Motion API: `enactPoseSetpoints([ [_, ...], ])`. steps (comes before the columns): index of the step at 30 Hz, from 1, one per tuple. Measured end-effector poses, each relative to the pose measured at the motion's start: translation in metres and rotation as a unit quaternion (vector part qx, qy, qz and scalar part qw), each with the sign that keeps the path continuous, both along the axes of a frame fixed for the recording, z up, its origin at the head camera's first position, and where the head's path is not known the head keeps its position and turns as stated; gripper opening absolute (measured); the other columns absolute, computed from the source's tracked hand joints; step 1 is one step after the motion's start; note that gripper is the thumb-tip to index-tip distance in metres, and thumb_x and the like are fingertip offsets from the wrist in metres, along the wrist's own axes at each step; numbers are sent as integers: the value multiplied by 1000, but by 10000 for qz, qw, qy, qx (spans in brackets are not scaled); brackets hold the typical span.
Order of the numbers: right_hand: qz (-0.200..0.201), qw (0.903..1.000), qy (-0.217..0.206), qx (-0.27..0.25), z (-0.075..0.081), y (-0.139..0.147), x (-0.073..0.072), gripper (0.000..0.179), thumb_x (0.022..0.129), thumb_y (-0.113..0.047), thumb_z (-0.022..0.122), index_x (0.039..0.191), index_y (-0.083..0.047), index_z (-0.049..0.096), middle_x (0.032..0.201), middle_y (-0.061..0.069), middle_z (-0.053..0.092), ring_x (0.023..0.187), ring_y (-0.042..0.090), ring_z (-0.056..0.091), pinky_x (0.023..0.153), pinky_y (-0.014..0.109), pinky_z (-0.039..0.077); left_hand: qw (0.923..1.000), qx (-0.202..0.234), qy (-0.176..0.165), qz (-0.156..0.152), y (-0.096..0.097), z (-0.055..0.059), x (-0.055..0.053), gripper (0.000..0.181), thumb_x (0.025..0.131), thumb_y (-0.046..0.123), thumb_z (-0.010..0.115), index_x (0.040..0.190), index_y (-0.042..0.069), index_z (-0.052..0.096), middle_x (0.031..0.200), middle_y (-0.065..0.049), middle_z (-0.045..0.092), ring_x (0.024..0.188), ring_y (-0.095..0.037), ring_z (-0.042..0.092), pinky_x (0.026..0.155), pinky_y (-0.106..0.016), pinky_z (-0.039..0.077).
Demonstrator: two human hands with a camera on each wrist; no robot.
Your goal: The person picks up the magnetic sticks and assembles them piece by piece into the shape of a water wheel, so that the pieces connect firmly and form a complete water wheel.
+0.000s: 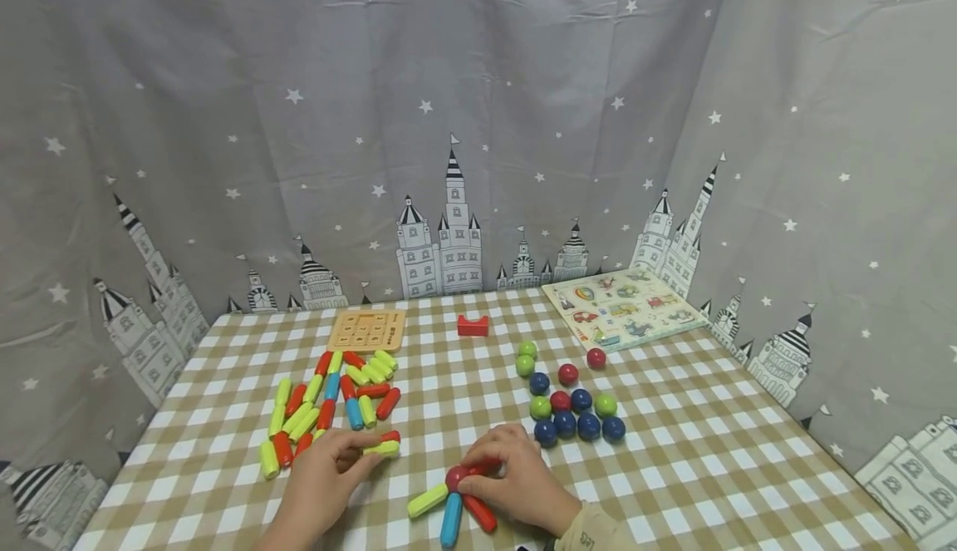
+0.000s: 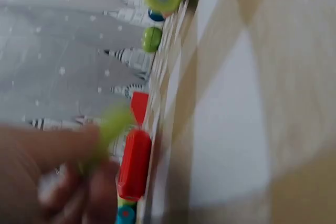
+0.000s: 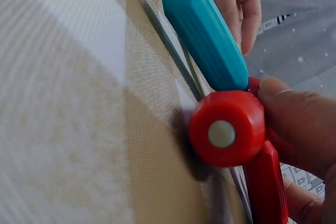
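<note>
In the head view my left hand (image 1: 323, 478) pinches a yellow-green magnetic rod (image 1: 385, 450) between thumb and fingers; this rod (image 2: 114, 125) is blurred in the left wrist view. A red rod (image 1: 391, 435) lies just behind it. My right hand (image 1: 517, 476) holds a star-shaped piece by its red ball (image 1: 455, 478) and a red rod. From that ball spread a yellow-green rod (image 1: 428, 501), a blue rod (image 1: 452, 521) and red rods (image 1: 479, 514). Up close in the right wrist view, the blue rod (image 3: 205, 38) and a red rod's end (image 3: 227, 128) show beside my thumb.
Loose red, blue and yellow-green rods (image 1: 301, 420) lie at the left. Green, red and dark blue balls (image 1: 588, 427) sit at the right. Farther back are a wooden number puzzle (image 1: 396, 331), a red notched block (image 1: 473, 328) and a picture board (image 1: 635, 308). A checked cloth covers the table.
</note>
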State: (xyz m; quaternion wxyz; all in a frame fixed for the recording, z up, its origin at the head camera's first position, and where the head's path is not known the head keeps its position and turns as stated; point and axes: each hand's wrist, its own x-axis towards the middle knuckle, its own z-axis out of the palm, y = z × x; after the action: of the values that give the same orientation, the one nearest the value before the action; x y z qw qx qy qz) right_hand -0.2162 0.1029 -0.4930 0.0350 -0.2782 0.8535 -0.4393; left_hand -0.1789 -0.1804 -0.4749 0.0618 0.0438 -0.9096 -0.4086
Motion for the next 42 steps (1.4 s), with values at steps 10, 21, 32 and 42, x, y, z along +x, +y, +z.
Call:
enactPoseSetpoints([
  [10,53,10000,48,12,-2,2,-4,18,87,-46,80,101,-34,79,103,-21,68,114,13,48,95,43,31,9933,1085,-396,-25,6,-5,1,20,86,19,83,105,22,79,114,2,75,93,-13,69,73,-23,56],
  [21,680,9976,97,-46,-3,6,-2,19,92,-45,76,108,-35,79,114,-20,67,117,8,47,96,38,32,9726,766,-249,-2180,19,-12,6,16,90,26,81,103,23,72,101,8,71,84,-4,67,74,-22,56],
  [32,598,9980,45,199,1,9,-4,24,95,-42,72,116,-31,78,127,-10,65,125,14,44,103,45,33,9630,1141,-263,-2429,12,-13,7,16,91,27,79,103,21,71,104,7,71,91,-4,67,79,-21,56],
  [42,424,9988,139,-177,10,17,6,14,94,-34,76,107,-29,77,101,-9,63,92,10,54,76,23,46,9945,-937,210,-409,7,-1,4,31,92,27,79,122,24,73,122,-1,68,113,-22,63,94,-45,54],
])
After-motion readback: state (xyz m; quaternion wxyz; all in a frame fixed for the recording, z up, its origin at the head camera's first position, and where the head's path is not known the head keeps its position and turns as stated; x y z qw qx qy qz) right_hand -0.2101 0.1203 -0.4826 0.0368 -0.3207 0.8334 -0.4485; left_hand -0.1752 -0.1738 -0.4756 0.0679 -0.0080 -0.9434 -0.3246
